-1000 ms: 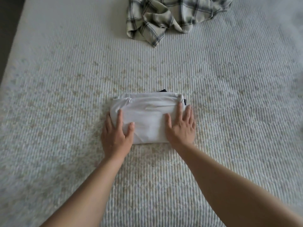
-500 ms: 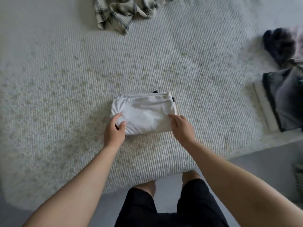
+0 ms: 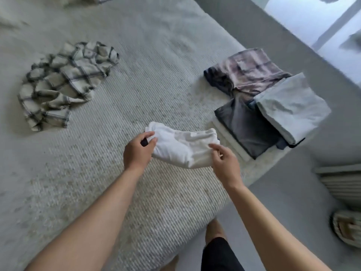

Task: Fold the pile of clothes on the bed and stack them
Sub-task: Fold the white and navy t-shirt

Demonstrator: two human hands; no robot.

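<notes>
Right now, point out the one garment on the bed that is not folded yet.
The checked shirt, lying crumpled on the bed, far from the folded pieces. The white garment in both hands is already folded.

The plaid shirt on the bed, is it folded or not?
Not folded: the plaid shirt lies crumpled in a loose heap on the bed.

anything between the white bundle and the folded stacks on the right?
Nothing visible. Both hands, left and right, hold the white bundle just short of the stacks, with only bare bedspread between them. The plaid shirt lies far off on the other side.
</notes>
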